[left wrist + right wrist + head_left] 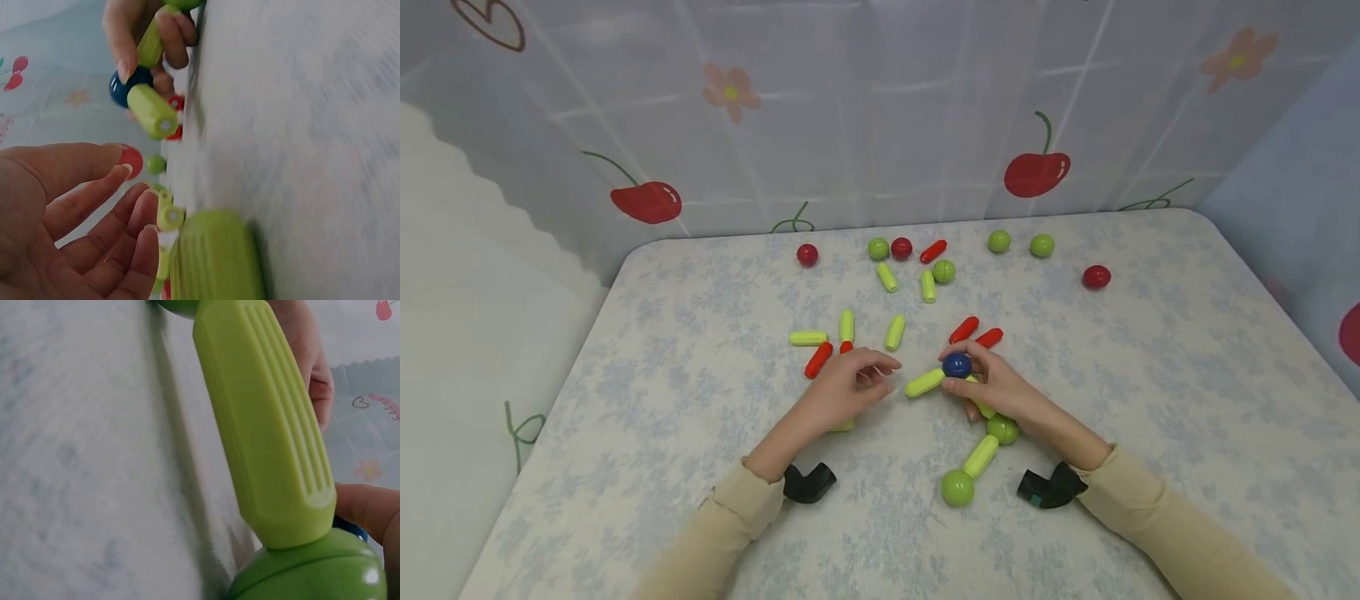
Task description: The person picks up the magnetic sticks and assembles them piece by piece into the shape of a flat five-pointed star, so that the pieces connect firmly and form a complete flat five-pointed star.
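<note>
Thumb and fingers of my right hand (1003, 390) pinch a blue ball (957, 365). One yellow-green rod (924, 382) sticks out from that ball to the left, its free end showing a small metal disc in the left wrist view. A second rod (150, 45), partly covered by the fingers, runs from the ball to a green ball (1002, 429). From there another rod (981, 457) leads to a larger-looking green ball (957, 488) nearer me. My left hand (842, 390) hovers left of the chain, fingers loosely bent and holding nothing. Below it, a yellow-green rod (215, 259) is mostly hidden in the head view.
Loose yellow-green rods (808, 338) and red rods (818, 360) lie beyond my left hand. Two red rods (964, 329) lie past the right hand. Green balls (998, 242) and red balls (807, 255) are spread along the table's (700, 333) back, before a printed curtain (865, 125).
</note>
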A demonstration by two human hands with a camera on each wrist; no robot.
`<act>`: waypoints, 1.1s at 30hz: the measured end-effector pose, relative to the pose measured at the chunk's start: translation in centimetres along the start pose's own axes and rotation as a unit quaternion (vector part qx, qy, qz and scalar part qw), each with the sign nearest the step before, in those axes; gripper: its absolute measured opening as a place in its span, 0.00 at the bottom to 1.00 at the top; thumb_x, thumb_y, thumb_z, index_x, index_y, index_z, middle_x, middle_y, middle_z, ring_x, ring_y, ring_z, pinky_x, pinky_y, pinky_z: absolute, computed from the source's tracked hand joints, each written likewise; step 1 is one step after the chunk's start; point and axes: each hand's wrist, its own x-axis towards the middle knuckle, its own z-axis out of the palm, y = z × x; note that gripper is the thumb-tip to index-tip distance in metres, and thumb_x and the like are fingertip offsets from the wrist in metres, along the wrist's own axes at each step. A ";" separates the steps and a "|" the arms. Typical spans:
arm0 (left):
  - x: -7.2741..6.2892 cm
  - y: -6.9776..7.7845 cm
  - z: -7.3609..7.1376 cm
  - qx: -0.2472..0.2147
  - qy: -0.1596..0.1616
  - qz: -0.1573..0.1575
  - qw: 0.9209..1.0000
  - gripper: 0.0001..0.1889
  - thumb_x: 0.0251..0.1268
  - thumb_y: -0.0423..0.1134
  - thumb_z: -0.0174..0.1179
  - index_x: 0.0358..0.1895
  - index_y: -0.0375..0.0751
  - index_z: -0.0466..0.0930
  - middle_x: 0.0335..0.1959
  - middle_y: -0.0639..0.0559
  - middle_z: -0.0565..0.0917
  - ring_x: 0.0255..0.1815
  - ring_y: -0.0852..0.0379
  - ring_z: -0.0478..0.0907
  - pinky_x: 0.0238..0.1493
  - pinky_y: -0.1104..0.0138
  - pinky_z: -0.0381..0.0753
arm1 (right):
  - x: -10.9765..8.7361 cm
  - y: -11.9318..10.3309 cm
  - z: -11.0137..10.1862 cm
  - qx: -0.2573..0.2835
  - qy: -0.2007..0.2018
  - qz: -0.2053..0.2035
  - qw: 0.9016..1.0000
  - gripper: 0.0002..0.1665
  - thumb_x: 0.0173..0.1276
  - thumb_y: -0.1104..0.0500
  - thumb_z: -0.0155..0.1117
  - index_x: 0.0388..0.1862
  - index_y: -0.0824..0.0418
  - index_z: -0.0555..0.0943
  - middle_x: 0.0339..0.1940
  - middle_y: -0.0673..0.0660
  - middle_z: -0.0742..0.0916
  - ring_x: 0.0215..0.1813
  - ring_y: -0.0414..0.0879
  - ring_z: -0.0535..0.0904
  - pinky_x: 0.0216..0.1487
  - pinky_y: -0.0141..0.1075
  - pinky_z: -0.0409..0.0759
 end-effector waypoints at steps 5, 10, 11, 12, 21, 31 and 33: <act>-1.4 -1.5 -3.1 0.019 0.064 -0.028 0.997 0.12 0.61 0.31 0.62 0.48 0.36 0.81 0.40 0.48 0.80 0.36 0.57 0.76 0.39 0.65 0.77 | 0.1 0.1 -0.2 0.021 0.020 0.011 1.000 0.23 0.66 0.61 0.62 0.53 0.68 0.64 0.23 0.59 0.75 0.13 0.44 0.69 0.18 0.35 0.72; -0.7 -3.3 -6.5 0.037 0.114 -0.073 0.990 0.14 0.63 0.33 0.61 0.51 0.35 0.79 0.42 0.45 0.79 0.41 0.51 0.76 0.45 0.60 0.76 | 0.2 0.0 -0.3 0.035 0.033 0.019 0.999 0.23 0.67 0.59 0.62 0.52 0.67 0.63 0.27 0.61 0.79 0.13 0.43 0.68 0.17 0.35 0.71; -0.1 -3.9 -7.3 0.036 0.123 -0.082 0.988 0.15 0.64 0.33 0.60 0.53 0.35 0.78 0.44 0.44 0.79 0.43 0.50 0.76 0.47 0.59 0.75 | 0.2 0.0 -0.3 0.038 0.033 0.017 0.999 0.22 0.67 0.59 0.61 0.52 0.67 0.64 0.29 0.62 0.80 0.13 0.43 0.68 0.17 0.34 0.71; 0.6 -4.4 -8.1 0.037 0.133 -0.087 0.987 0.16 0.64 0.34 0.60 0.55 0.35 0.76 0.47 0.42 0.78 0.45 0.48 0.75 0.48 0.58 0.75 | 0.2 0.0 -0.3 0.039 0.033 0.012 0.999 0.22 0.67 0.59 0.61 0.53 0.67 0.65 0.31 0.63 0.80 0.13 0.42 0.68 0.17 0.34 0.71; 8.6 -8.2 -13.0 0.126 0.148 -0.102 0.976 0.30 0.64 0.34 0.59 0.69 0.35 0.60 0.66 0.33 0.58 0.63 0.37 0.60 0.59 0.49 0.63 | -0.2 0.4 0.0 0.065 0.034 0.005 0.997 0.17 0.67 0.58 0.62 0.49 0.65 0.71 0.34 0.62 0.81 0.14 0.42 0.69 0.18 0.31 0.70; 11.7 -9.3 -12.9 0.173 0.024 -0.147 0.974 0.29 0.65 0.29 0.55 0.69 0.35 0.61 0.65 0.36 0.63 0.62 0.42 0.62 0.60 0.56 0.64 | -0.3 0.5 -0.1 0.073 0.026 -0.013 0.997 0.16 0.68 0.60 0.61 0.48 0.68 0.71 0.34 0.64 0.81 0.14 0.42 0.69 0.17 0.31 0.71; 11.4 -9.4 -12.7 0.171 0.037 -0.147 0.974 0.25 0.65 0.30 0.55 0.66 0.35 0.65 0.64 0.36 0.66 0.61 0.43 0.64 0.58 0.56 0.66 | -0.3 0.5 -0.1 0.071 0.029 -0.012 0.997 0.16 0.67 0.60 0.61 0.48 0.68 0.71 0.34 0.63 0.81 0.14 0.42 0.69 0.17 0.31 0.71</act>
